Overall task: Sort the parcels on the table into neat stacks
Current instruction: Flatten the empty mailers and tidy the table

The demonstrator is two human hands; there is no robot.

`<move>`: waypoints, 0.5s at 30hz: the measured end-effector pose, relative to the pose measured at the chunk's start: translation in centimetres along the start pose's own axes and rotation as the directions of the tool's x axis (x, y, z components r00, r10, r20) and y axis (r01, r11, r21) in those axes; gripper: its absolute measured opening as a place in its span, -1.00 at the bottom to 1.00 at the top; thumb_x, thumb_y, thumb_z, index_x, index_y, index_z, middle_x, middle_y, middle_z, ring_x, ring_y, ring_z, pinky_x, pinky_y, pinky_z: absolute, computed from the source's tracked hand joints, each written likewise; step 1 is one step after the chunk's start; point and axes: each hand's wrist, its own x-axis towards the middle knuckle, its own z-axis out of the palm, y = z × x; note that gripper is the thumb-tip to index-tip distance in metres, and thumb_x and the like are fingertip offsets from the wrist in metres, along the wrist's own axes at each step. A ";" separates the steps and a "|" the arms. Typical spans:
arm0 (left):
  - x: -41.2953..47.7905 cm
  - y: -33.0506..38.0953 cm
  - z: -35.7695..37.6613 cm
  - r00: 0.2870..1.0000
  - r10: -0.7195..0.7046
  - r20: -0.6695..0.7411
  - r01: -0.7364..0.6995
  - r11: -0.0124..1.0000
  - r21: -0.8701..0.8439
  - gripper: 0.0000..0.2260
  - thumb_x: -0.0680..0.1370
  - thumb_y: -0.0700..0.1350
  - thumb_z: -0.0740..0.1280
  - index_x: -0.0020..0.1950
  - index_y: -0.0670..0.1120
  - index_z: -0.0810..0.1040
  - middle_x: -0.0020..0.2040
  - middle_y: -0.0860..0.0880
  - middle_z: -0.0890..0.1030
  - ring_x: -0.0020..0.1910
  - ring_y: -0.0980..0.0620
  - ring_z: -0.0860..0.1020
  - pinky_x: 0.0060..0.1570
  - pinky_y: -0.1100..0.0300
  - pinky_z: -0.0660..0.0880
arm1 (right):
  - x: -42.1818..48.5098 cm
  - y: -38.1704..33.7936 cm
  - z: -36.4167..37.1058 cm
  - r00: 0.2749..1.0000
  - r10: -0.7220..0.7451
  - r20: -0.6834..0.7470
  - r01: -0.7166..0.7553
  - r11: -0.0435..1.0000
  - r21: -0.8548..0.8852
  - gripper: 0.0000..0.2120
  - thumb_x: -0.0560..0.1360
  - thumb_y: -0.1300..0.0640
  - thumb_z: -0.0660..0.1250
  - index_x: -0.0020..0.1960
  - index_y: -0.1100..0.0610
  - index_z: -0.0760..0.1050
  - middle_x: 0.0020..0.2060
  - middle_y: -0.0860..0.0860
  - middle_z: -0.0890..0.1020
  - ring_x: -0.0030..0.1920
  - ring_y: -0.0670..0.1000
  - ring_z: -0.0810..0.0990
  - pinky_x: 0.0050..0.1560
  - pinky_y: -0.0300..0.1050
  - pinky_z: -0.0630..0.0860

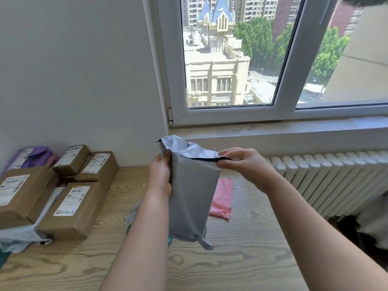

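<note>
Left hand (160, 177) grips the grey mailer (189, 196) upright over the table (241, 259) middle; right hand (241, 162) pinches its top flap.

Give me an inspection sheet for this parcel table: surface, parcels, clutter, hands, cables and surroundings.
Surface: wooden table, light grain.
Job's things: grey mailer held upright above the table; four brown boxes grouped at left; pink bag flat behind the mailer; purple bag by the wall, far left.
Clutter: pale item under the left forearm, mostly hidden.
Grippers: left hand grips the mailer's left edge; right hand pinches its top right corner.
Cables: nothing seen.
Surroundings: window, radiator below it, white wall.
</note>
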 end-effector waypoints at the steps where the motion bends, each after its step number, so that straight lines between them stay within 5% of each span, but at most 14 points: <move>1: 0.0 -0.1 0.0 1.000 0.002 -0.010 -0.002 1.000 0.003 -0.85 0.64 -0.03 0.30 0.00 -0.08 0.59 -0.06 -0.09 0.68 -0.09 -0.07 0.63 -0.08 0.08 0.57 | 0.1 0.0 0.2 1.000 -0.010 -0.027 0.010 1.000 -0.002 -0.87 0.42 0.18 0.54 -0.04 0.16 0.72 0.06 -0.08 0.68 0.02 -0.20 0.62 0.06 -0.37 0.44; 5: 0.1 0.0 -0.3 1.000 0.000 -0.029 -0.001 1.000 -0.015 -0.86 0.65 -0.10 0.26 0.03 -0.11 0.59 0.11 -0.24 0.65 0.09 -0.17 0.61 0.22 -0.15 0.52 | 0.3 -0.4 0.2 0.992 0.014 -0.128 0.015 0.975 0.221 -0.91 0.48 0.19 0.47 -0.06 0.22 0.69 -0.13 0.07 0.68 -0.10 -0.07 0.59 0.08 -0.21 0.47; 8: 0.1 0.0 -0.3 1.000 0.001 -0.030 -0.003 0.998 -0.056 -0.85 0.67 -0.15 0.23 0.05 -0.13 0.58 0.10 -0.24 0.65 0.10 -0.18 0.61 0.22 -0.12 0.50 | 0.4 -0.8 0.2 0.989 0.064 -0.134 -0.012 0.934 0.357 -0.90 0.52 0.18 0.42 -0.07 0.21 0.67 -0.17 0.13 0.62 -0.08 0.05 0.54 0.14 -0.04 0.49; 11: 0.3 -0.2 -0.6 0.999 0.011 -0.031 -0.012 1.000 -0.023 -0.85 0.67 -0.16 0.22 0.03 -0.15 0.58 -0.01 -0.18 0.65 0.01 -0.14 0.61 0.07 0.04 0.53 | 0.2 -0.9 0.2 0.994 0.036 -0.104 0.002 0.938 0.346 -0.82 0.55 0.15 0.40 -0.03 0.28 0.66 -0.16 0.21 0.62 -0.11 0.11 0.55 0.07 -0.07 0.54; 15: 0.2 -0.2 -1.5 0.994 0.059 -0.088 -0.035 0.968 0.249 -0.80 0.67 -0.05 0.23 0.05 -0.17 0.54 -0.23 -0.05 0.54 -0.27 0.03 0.49 -0.46 0.38 0.39 | -0.3 -0.9 -0.5 0.998 -0.050 -0.036 0.059 0.941 0.334 -0.80 0.49 0.09 0.44 0.02 0.21 0.67 -0.04 0.16 0.70 -0.01 0.07 0.65 0.15 -0.04 0.56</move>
